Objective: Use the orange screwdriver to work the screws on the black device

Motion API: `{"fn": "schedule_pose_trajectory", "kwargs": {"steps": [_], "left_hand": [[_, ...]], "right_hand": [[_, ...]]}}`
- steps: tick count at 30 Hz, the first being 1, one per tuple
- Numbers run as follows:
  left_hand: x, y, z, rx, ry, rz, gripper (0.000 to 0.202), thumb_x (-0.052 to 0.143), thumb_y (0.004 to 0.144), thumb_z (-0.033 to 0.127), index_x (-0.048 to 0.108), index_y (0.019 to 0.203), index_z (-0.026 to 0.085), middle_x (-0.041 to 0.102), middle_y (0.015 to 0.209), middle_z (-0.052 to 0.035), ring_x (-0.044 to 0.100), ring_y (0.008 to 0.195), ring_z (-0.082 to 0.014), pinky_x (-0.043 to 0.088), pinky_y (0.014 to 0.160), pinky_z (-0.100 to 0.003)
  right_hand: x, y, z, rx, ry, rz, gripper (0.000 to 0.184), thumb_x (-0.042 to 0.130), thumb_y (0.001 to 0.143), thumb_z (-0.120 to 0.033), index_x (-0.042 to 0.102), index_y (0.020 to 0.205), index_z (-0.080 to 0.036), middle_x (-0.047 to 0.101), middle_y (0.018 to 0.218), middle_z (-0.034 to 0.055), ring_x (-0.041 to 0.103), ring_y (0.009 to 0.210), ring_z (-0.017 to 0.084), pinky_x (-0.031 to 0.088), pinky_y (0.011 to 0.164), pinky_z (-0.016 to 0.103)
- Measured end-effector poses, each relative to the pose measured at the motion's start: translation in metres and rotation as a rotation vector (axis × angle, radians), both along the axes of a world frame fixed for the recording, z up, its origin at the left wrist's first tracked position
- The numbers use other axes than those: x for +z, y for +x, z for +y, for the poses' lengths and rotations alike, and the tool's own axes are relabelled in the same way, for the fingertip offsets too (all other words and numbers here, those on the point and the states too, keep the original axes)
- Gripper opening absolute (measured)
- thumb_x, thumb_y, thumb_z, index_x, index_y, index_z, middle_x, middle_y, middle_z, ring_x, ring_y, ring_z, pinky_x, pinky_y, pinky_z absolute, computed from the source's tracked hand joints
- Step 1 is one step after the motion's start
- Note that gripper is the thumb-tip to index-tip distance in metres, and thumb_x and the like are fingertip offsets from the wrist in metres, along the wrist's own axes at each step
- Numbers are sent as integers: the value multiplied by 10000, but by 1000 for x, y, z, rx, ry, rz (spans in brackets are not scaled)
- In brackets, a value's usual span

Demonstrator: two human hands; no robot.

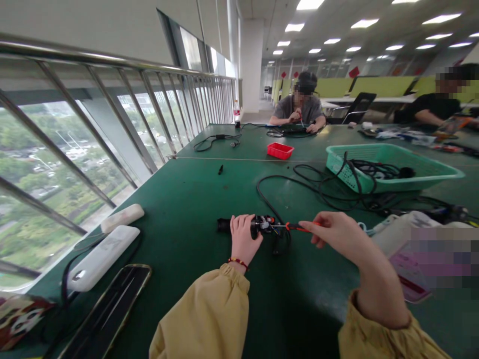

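Note:
My left hand is wrapped round a black corded device and holds it down on the green table. At the device's right end the inside shows, with small wires and metal parts; its exact kind I cannot make out. Pinched in my right hand is a screwdriver with a red and black handle. Its thin shaft lies nearly level and points left, its tip at the exposed end of the device. Whether the tip sits in a screw is too small to tell. A black cable runs from the device toward the back right.
A mint-green basket with black cables stands at the right, a small red tray farther back. White power strips and a dark flat case lie left. A small black part lies ahead. Two people sit across the table.

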State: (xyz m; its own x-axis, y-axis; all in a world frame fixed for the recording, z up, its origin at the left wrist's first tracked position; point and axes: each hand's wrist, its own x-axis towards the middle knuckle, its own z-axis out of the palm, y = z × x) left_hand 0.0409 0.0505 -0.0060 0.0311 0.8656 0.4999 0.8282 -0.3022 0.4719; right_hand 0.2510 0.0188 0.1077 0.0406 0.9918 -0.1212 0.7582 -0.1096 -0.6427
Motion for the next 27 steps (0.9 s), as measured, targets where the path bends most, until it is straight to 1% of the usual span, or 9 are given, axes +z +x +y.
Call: {"fn": "schedule_pose_trajectory", "kwargs": {"steps": [3,6,8,12,16,18,20,23,27], "left_hand": [[-1,-1,1,-1,7,-7,412,578,657,173,534,1066,194,583,1058,-55,477,1072,-234,211,1090,-474],[-2,-1,1,-1,21,-4,411,581,650,173,535,1058,200,586,1054,-56,478,1071,-238,216,1085,-479],[-3,-1,1,-2,27,2,412,581,649,173,535,1058,199,586,1054,-59,479,1068,-240,217,1084,-479],[-4,-1,0,-7,26,19,417,579,660,183,530,1074,189,580,1064,-65,471,1072,-243,214,1086,-465],[-5,-1,0,-5,33,30,418,582,660,185,527,1075,189,578,1062,-64,468,1070,-241,208,1089,-456],[-6,0,0,-5,36,36,418,581,661,188,525,1075,196,577,1064,-62,468,1071,-241,208,1088,-458],[-7,0,1,-3,39,41,415,578,664,188,522,1076,197,576,1066,-61,467,1073,-240,205,1090,-457],[-9,0,1,4,42,50,420,571,670,184,516,1086,195,571,1082,-62,462,1083,-237,199,1093,-453],[-7,-1,-1,-4,30,55,422,565,675,185,512,1093,199,568,1090,-61,462,1087,-239,212,1086,-457]], "right_hand": [[-2,1,3,80,249,-57,108,603,659,-271,561,743,-217,649,655,-4,604,587,147,425,529,225],[-2,-2,4,92,345,-106,147,589,645,-201,573,789,-225,654,702,-3,604,639,151,416,553,226],[-1,-4,3,78,282,-82,88,590,683,-282,568,732,-213,645,624,1,596,572,145,403,513,222],[-2,-6,-3,28,90,-18,302,529,746,-468,515,613,-197,592,459,5,554,426,133,387,455,224],[-2,-7,-6,50,313,-125,104,592,687,-289,552,748,-215,632,607,-5,574,537,137,392,501,217],[0,-11,-8,53,373,-157,116,598,665,-251,548,765,-220,633,640,-6,573,564,138,392,512,216],[3,-16,-10,19,293,-124,154,580,701,-353,521,681,-212,609,551,-4,561,504,139,389,490,223],[5,-23,-12,-46,118,-52,367,482,752,-531,469,577,-208,547,409,-1,531,401,140,396,468,240],[3,-21,-11,-40,238,-85,156,563,714,-357,522,700,-208,616,569,4,576,527,145,406,519,230]]}}
